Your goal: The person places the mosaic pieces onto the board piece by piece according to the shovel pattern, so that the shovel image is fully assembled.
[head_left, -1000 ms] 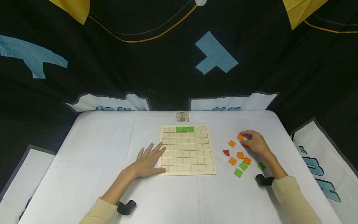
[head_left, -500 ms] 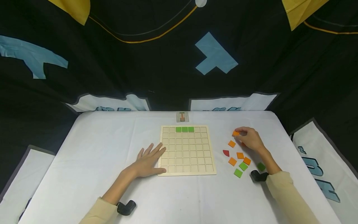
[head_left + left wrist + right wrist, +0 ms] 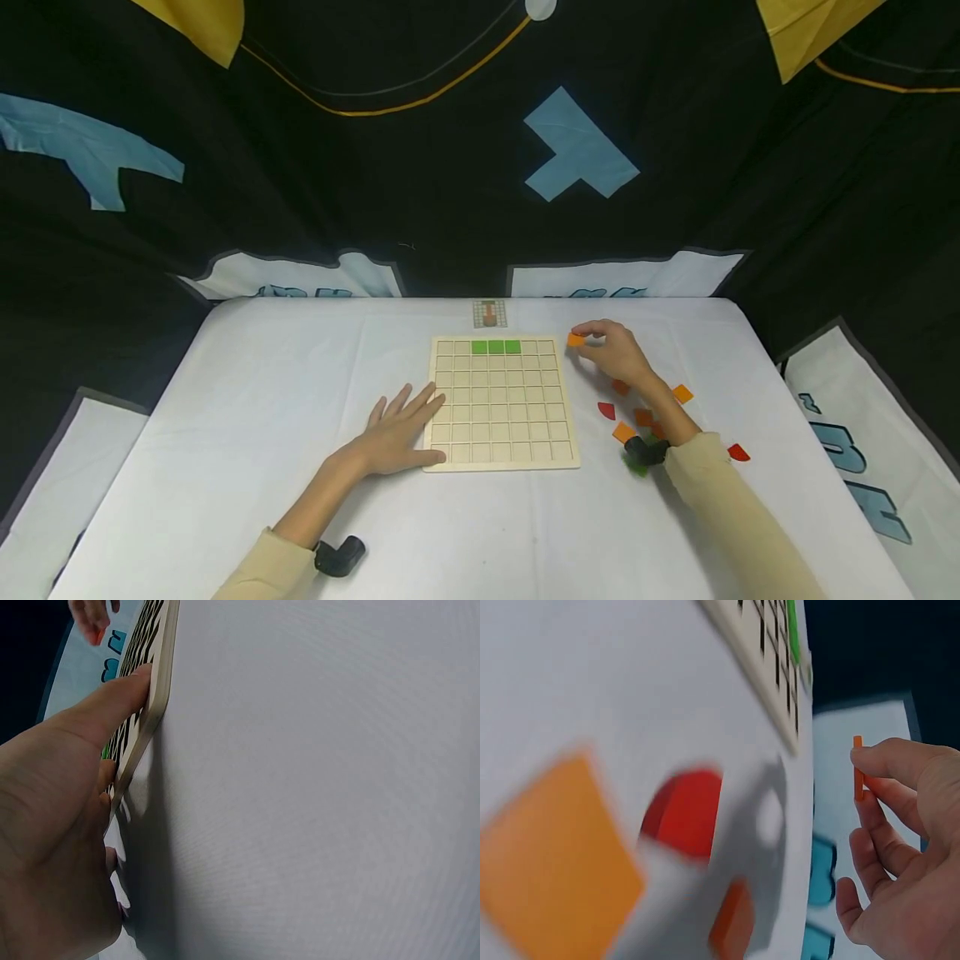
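A pale wooden grid board (image 3: 498, 408) lies on the table, with a row of green square tiles (image 3: 496, 347) set in its top row. My left hand (image 3: 390, 437) rests on the board's left edge, fingers spread; in the left wrist view its thumb (image 3: 124, 697) presses on the rim. Just off the board's upper right corner, my right hand (image 3: 618, 357) pinches an orange square tile (image 3: 575, 340) between thumb and fingers. The right wrist view shows this tile (image 3: 858, 769) edge-on, held above the table.
Loose pieces lie right of the board: a red quarter-round piece (image 3: 607, 410), an orange tile (image 3: 623, 432), another orange tile (image 3: 682, 393) and a second red piece (image 3: 738, 452). My right forearm partly covers several others. A small pattern card (image 3: 490, 313) lies behind the board.
My right hand has carried the orange tile left and away from the loose pieces, up to the board's upper right corner. The left hand has stayed in place.
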Action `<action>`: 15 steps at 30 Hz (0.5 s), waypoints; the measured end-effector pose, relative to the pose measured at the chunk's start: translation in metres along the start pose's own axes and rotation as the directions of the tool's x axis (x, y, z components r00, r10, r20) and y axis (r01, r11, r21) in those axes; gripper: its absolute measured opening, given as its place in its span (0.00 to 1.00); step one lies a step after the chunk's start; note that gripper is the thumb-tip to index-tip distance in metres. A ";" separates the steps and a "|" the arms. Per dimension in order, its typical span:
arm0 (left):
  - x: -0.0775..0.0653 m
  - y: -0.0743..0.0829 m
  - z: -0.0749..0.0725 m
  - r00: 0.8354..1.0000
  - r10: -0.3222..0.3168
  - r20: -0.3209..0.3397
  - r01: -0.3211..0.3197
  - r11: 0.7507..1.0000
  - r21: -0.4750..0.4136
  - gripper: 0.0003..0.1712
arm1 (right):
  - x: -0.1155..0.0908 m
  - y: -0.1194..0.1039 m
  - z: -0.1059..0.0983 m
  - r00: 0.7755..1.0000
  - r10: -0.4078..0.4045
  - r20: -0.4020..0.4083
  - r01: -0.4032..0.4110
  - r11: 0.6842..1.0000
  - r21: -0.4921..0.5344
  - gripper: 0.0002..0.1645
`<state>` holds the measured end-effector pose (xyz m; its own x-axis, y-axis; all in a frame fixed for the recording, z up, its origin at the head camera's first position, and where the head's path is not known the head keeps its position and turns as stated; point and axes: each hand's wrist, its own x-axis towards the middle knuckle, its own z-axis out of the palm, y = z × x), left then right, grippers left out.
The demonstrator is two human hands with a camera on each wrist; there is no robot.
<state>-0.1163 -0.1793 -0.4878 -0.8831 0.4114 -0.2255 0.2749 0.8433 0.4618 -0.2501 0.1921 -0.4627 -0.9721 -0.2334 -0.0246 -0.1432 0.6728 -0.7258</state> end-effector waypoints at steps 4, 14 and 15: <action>0.000 0.000 -0.001 1.000 0.006 -0.006 -0.006 1.000 -0.004 0.53 | 0.008 -0.015 0.015 0.998 -0.046 0.037 0.046 0.999 0.019 0.19; -0.001 0.000 0.000 1.000 0.012 -0.008 -0.012 1.000 0.002 0.53 | 0.023 -0.046 0.057 0.977 -0.183 0.110 0.182 0.983 0.012 0.18; 0.000 0.000 0.000 1.000 0.013 -0.008 -0.013 1.000 0.001 0.53 | 0.023 -0.048 0.061 0.974 -0.191 0.120 0.192 0.981 0.006 0.18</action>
<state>-0.1159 -0.1796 -0.4879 -0.8826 0.4192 -0.2130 0.2864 0.8385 0.4635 -0.2548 0.1120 -0.4704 -0.8974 -0.4399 0.0326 -0.3258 0.6113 -0.7212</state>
